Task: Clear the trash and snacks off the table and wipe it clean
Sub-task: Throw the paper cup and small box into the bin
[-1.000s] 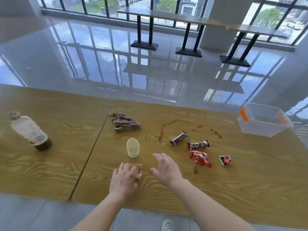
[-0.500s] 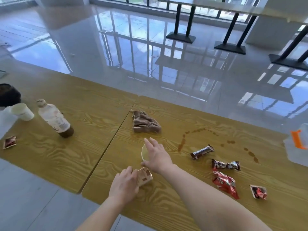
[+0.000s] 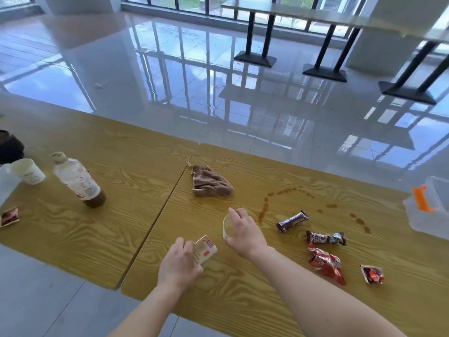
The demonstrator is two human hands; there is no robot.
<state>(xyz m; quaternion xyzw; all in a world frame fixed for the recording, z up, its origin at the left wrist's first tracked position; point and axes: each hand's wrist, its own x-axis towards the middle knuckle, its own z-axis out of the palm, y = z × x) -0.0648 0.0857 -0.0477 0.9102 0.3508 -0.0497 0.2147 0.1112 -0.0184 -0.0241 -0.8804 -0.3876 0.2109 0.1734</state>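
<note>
My left hand grips a small tan carton tilted just above the wooden table. My right hand wraps around a white paper cup standing beside it. A crumpled brown cloth lies behind the cup. Brown liquid drops trail across the table to the right. Two dark snack bars, a red wrapper and a small torn packet lie to the right of my right arm.
On the left table stand a nearly empty bottle, a second white cup, a dark pot and a small packet. A clear plastic box with orange clips sits at the right edge. Glossy floor and bar tables lie beyond.
My right hand reached forward from the table front and closed around the paper cup. My left hand lifted and tilted the carton. The view swung left, revealing the left table's items.
</note>
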